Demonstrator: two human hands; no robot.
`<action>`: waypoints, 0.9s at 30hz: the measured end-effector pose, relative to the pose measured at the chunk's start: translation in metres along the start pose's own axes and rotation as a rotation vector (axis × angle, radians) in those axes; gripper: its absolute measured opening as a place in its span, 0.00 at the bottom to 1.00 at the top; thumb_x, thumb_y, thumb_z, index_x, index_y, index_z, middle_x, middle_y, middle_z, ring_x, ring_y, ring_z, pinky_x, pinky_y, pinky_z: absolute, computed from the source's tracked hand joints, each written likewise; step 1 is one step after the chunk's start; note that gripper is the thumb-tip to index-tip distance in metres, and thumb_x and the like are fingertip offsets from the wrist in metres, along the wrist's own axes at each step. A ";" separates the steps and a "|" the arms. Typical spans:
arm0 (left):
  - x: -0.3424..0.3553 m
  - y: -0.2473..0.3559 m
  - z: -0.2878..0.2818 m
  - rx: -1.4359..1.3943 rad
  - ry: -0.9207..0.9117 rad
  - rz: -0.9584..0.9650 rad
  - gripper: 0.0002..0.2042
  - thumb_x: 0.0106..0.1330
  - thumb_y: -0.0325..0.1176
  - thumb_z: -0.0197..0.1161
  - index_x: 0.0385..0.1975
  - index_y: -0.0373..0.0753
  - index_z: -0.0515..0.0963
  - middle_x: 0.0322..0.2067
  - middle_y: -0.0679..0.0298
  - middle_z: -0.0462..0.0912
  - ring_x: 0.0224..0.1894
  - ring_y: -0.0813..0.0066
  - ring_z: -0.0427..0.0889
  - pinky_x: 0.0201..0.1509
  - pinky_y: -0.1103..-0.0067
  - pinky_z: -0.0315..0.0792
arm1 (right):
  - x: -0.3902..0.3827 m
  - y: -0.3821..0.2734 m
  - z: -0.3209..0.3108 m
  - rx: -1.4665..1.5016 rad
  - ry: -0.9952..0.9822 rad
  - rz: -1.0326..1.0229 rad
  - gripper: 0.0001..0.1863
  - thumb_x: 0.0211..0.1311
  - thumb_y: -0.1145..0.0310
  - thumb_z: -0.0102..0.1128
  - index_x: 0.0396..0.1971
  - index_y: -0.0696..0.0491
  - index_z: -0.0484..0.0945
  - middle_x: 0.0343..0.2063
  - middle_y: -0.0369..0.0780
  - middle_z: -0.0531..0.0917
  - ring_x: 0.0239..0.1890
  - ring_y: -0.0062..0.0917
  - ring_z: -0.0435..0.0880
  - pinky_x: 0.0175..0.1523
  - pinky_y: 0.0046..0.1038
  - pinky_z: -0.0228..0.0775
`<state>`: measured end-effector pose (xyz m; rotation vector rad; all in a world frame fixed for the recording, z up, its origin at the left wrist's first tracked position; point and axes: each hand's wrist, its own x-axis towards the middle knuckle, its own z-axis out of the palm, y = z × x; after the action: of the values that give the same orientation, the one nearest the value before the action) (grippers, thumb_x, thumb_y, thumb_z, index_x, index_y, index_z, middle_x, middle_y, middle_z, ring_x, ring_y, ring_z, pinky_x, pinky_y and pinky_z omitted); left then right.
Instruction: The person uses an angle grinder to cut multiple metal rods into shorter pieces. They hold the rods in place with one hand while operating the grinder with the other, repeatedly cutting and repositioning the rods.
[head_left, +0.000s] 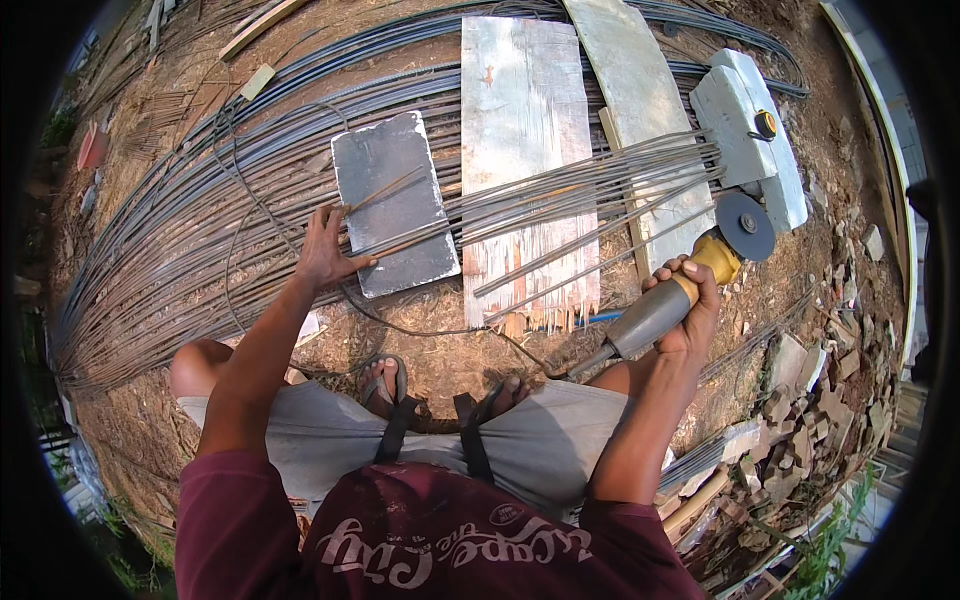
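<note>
My left hand [330,247] grips thin steel rods [540,195] at the dark grey board [395,170], fingers bent over one short rod and thumb on a lower one. My right hand [685,300] is closed around a yellow-and-grey angle grinder [650,315], its black disc [748,225] raised near the rods' right ends. The rods lie across a weathered plywood panel [510,90] and a pale board [615,60], reaching white blocks [750,90]. A yellow-and-black tool, perhaps a tape measure [765,125], sits on the blocks.
Long bundles of rebar [180,260] spread over the dirt from left to back, with a dark cable [420,330] across them. Broken rubble [820,400] lies at the right, near green plants [835,535]. My sandalled feet [385,385] are below the boards. A red container [92,143] is far left.
</note>
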<state>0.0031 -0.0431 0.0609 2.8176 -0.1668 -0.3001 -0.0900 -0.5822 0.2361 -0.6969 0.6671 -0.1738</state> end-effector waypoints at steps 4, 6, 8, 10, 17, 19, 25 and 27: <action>-0.012 -0.071 -0.030 0.187 -0.382 -0.073 0.63 0.40 0.62 0.88 0.75 0.32 0.64 0.71 0.39 0.68 0.75 0.37 0.67 0.79 0.54 0.67 | 0.004 -0.010 -0.008 0.079 0.017 -0.043 0.09 0.58 0.73 0.69 0.38 0.58 0.80 0.31 0.40 0.85 0.33 0.29 0.86 0.44 0.39 0.85; -0.027 -0.109 -0.022 0.342 -0.419 -0.096 0.57 0.43 0.62 0.86 0.70 0.32 0.69 0.63 0.41 0.78 0.71 0.39 0.74 0.78 0.56 0.69 | 0.006 -0.012 -0.009 0.092 0.040 -0.079 0.09 0.58 0.72 0.69 0.35 0.58 0.80 0.29 0.41 0.83 0.31 0.31 0.85 0.43 0.40 0.85; -0.040 -0.147 -0.003 0.402 -0.529 -0.173 0.49 0.47 0.60 0.84 0.64 0.32 0.73 0.55 0.44 0.85 0.63 0.39 0.82 0.71 0.58 0.75 | 0.005 -0.014 -0.010 0.121 0.037 -0.093 0.09 0.58 0.72 0.69 0.35 0.58 0.80 0.29 0.41 0.83 0.31 0.31 0.85 0.42 0.40 0.85; -0.052 -0.174 0.024 0.620 -0.508 -0.130 0.38 0.52 0.56 0.81 0.56 0.33 0.79 0.50 0.45 0.89 0.55 0.43 0.89 0.62 0.59 0.80 | 0.003 -0.015 -0.009 0.174 0.022 -0.097 0.09 0.58 0.71 0.69 0.35 0.58 0.80 0.28 0.41 0.83 0.31 0.32 0.85 0.42 0.40 0.86; -0.051 -0.206 0.035 0.090 -0.352 0.028 0.23 0.55 0.50 0.78 0.34 0.32 0.85 0.31 0.42 0.88 0.38 0.38 0.88 0.45 0.56 0.82 | -0.006 -0.021 -0.008 0.209 0.042 -0.165 0.07 0.59 0.73 0.69 0.34 0.58 0.80 0.28 0.41 0.84 0.31 0.31 0.87 0.41 0.40 0.87; -0.056 -0.205 0.033 -0.027 -0.297 0.069 0.23 0.55 0.50 0.78 0.33 0.33 0.84 0.29 0.43 0.88 0.36 0.37 0.87 0.42 0.55 0.79 | -0.010 -0.022 -0.011 0.218 0.053 -0.201 0.08 0.58 0.73 0.69 0.35 0.58 0.80 0.28 0.41 0.84 0.31 0.31 0.87 0.41 0.40 0.87; -0.051 -0.174 0.025 0.020 -0.359 -0.038 0.24 0.60 0.50 0.70 0.22 0.28 0.82 0.30 0.35 0.86 0.38 0.35 0.88 0.45 0.52 0.79 | -0.018 -0.026 -0.023 0.123 0.152 -0.248 0.09 0.59 0.73 0.69 0.37 0.58 0.79 0.29 0.42 0.85 0.30 0.31 0.88 0.39 0.40 0.88; -0.040 -0.142 0.009 0.104 -0.297 0.035 0.24 0.60 0.50 0.69 0.23 0.27 0.83 0.30 0.34 0.86 0.39 0.34 0.88 0.46 0.52 0.79 | -0.022 -0.031 -0.028 0.157 0.149 -0.237 0.09 0.59 0.73 0.68 0.37 0.58 0.79 0.29 0.41 0.85 0.30 0.31 0.88 0.39 0.40 0.88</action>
<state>-0.0260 0.0944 0.0165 2.8528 -0.3035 -0.7208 -0.1224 -0.6126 0.2509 -0.6143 0.7037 -0.4956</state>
